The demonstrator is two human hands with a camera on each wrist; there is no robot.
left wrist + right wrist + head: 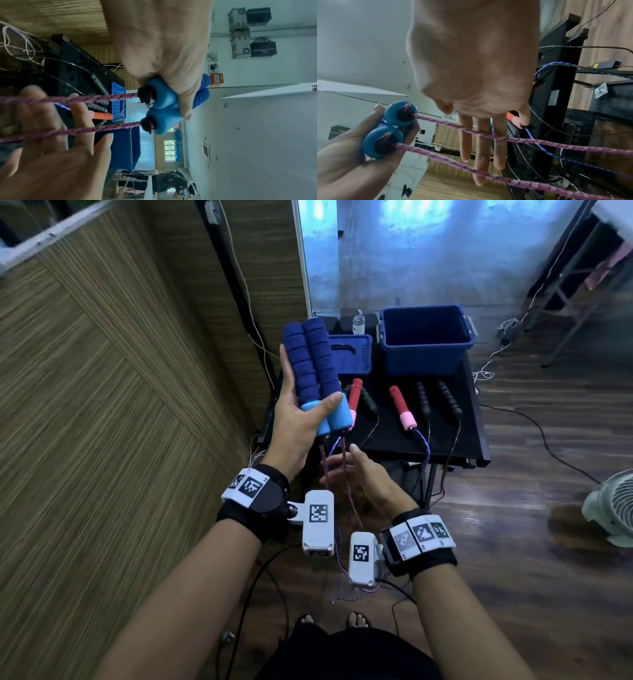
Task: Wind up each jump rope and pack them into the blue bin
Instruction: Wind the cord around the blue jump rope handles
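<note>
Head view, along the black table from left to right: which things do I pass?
Blue lid → red handle → second red handle → two black handles. The blue bin stands behind them, toward the right.

rope (346, 594) end seemingly hidden behind wrist cameras.

A white fan (613, 508) stands on the wood floor (534, 559), right of the black table (478, 446)
</note>
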